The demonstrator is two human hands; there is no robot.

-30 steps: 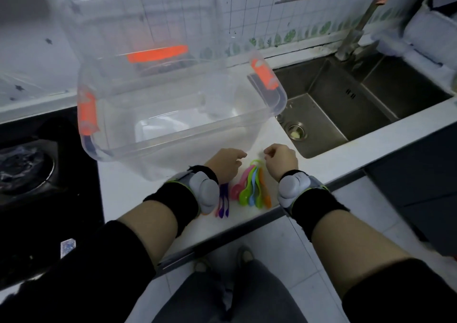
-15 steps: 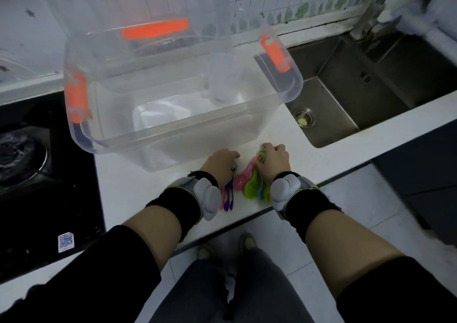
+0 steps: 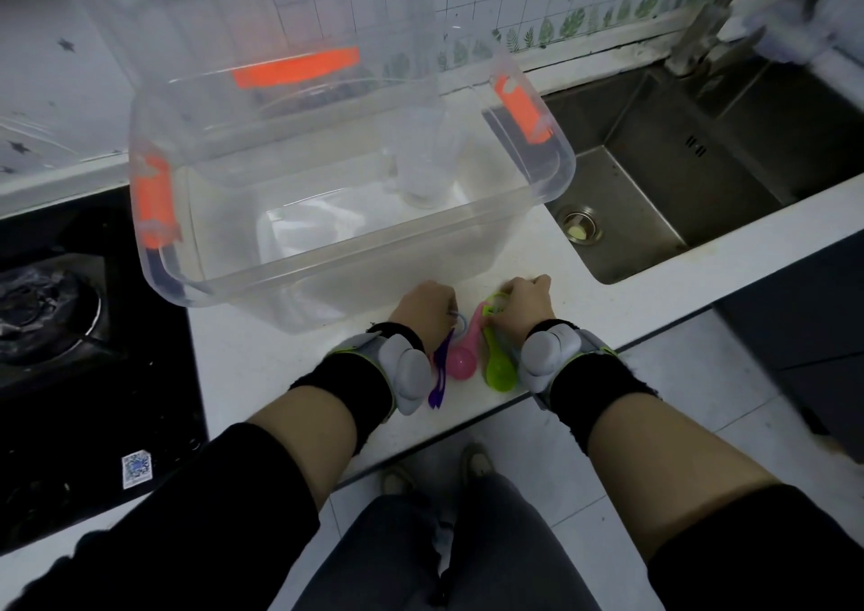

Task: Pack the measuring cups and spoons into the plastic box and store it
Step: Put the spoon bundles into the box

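A clear plastic box (image 3: 154, 264) with orange clip handles stands open on the white counter. A clear measuring cup (image 3: 428, 161) shows through it near its back right. Just in front of the box lie colourful measuring spoons: a pink one (image 3: 460, 362), a green one (image 3: 499, 369) and purple ones (image 3: 439, 376). My left hand (image 3: 423, 311) is closed over the purple spoons' handle end. My right hand (image 3: 526, 304) is closed on the top of the pink and green spoons. The spoons still rest on the counter.
A black gas hob (image 3: 51, 311) lies to the left of the box. A steel sink (image 3: 678, 180) with a tap (image 3: 706, 26) is to the right. The counter's front edge (image 3: 421, 442) runs right under my wrists. A tiled wall stands behind.
Both hands have slid slightly forward and closed onto the spoon handles. The spoons have fanned apart a little. The camera view has dipped and moved closer.
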